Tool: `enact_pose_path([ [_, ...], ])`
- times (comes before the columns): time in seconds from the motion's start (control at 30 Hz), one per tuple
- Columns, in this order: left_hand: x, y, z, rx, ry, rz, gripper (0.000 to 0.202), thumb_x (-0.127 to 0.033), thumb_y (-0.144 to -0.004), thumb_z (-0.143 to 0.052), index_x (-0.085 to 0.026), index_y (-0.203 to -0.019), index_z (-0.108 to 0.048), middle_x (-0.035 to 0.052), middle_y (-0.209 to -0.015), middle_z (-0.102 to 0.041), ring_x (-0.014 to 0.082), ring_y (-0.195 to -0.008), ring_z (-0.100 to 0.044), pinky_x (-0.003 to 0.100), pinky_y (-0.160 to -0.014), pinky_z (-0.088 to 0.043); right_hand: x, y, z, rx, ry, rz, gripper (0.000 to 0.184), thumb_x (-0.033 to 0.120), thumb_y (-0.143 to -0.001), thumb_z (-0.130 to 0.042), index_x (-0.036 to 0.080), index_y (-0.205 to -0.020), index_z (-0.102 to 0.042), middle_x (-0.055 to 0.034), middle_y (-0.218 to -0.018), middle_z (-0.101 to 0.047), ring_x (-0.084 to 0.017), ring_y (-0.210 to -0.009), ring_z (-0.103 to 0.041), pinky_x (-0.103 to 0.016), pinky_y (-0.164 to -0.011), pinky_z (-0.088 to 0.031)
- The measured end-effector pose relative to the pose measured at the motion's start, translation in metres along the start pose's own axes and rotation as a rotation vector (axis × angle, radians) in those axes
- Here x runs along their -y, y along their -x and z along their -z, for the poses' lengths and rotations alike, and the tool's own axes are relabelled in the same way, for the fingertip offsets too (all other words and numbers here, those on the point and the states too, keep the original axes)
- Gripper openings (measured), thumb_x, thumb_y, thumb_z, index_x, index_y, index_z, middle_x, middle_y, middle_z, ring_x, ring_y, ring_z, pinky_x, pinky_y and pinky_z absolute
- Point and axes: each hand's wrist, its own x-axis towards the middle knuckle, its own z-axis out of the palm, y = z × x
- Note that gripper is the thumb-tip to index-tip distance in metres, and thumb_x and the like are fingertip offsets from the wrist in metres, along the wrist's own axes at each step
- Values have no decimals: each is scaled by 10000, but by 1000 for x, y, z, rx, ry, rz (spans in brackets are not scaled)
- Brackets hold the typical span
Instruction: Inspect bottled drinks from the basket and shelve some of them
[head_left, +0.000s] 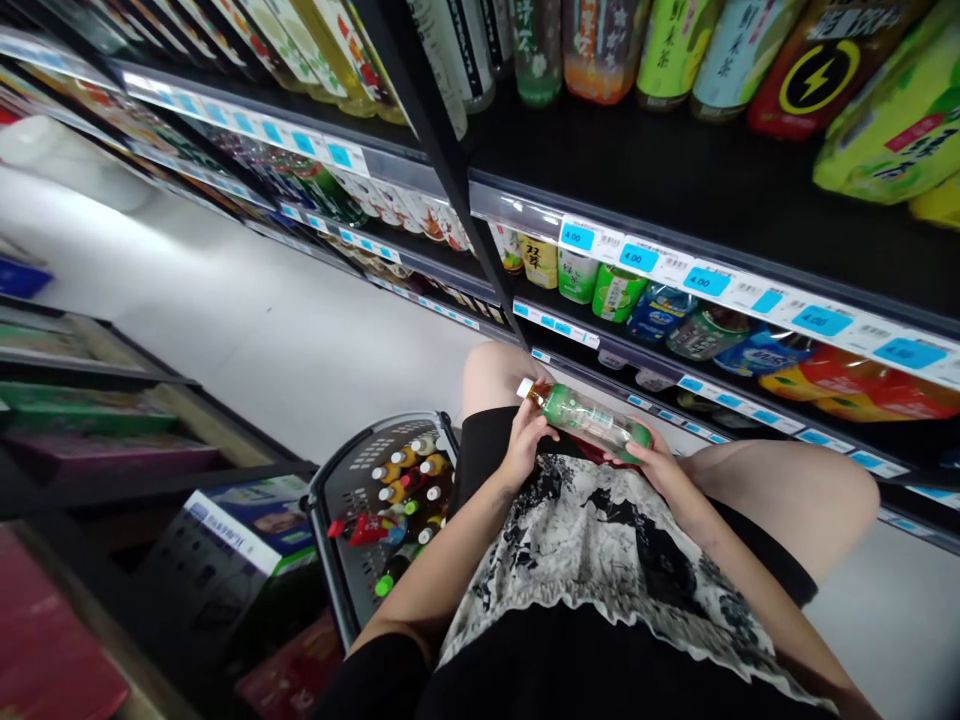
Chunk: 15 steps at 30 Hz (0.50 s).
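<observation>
A clear drink bottle (596, 418) with a green label and white cap lies sideways across my lap, held in both hands. My left hand (529, 440) grips it close to the capped neck, fingers closed round it. At the other end, my right hand (651, 455) is wrapped about the green base. Beneath the bottle is a black-and-white patterned apron (592, 520) on my front. Beside my left forearm stands a grey shopping basket (352, 470) with several bottles of different drinks in it.
Shelves of drinks rise in front, with a price-tag rail (705, 280) along the edge and green bottles (619, 292) on a lower level. Behind the basket, on the left, are a boxed product (247, 530) and a dark display rack (262, 465). Pale floor (300, 330) runs along the aisle.
</observation>
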Motion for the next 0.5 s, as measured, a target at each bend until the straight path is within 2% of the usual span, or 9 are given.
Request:
enact_pose_path([
  [0.13,-23,-11,7,190,-136,-13,824,-415,-784,-876,-248,-1515,-534,131,-1549,-485,169,-923,-610,228,-639,-570,8,23,-2,157,42,-23,715,412,-661,-914,237,-1287,-616,-81,-1095,-751,-259,-759,-752,-377,-671,-638],
  [0.27,-23,-30,6,269,-148,24,799,-471,-804,-864,-213,-1499,-566,136,-1386,-641,170,-860,-649,227,-636,-551,2,41,-12,314,53,-39,764,438,-749,-870,232,-1404,-534,-79,-1030,-751,-230,-698,-740,-351,-652,-617],
  [0.3,-19,-34,4,282,-137,27,789,-479,-809,-860,-209,-1493,-576,132,-1358,-665,194,-910,-673,247,-698,-571,-2,42,-15,339,38,-29,760,425,-773,-856,244,-1425,-509,-74,-1043,-748,-223,-708,-743,-345,-659,-615],
  [0.37,-11,-41,-1,304,-123,36,759,-465,-804,-872,-218,-1470,-604,124,-1392,-663,270,-1130,-679,332,-923,-583,-11,41,-19,392,1,-13,763,402,-775,-858,263,-1424,-480,-62,-1060,-742,-221,-735,-748,-339,-672,-615],
  [0.43,-5,-46,-8,327,-121,51,738,-426,-792,-891,-235,-1452,-622,117,-1444,-637,322,-1304,-615,427,-1114,-506,-16,35,-20,436,-13,-22,770,393,-757,-872,271,-1401,-468,-53,-1051,-740,-230,-764,-754,-344,-685,-617],
  [0.5,-1,-50,-14,351,-118,66,737,-399,-795,-892,-253,-1461,-614,113,-1463,-624,340,-1353,-587,477,-1176,-458,-16,27,-19,450,6,-26,776,391,-741,-883,265,-1383,-466,-51,-1041,-739,-235,-778,-751,-349,-692,-614],
])
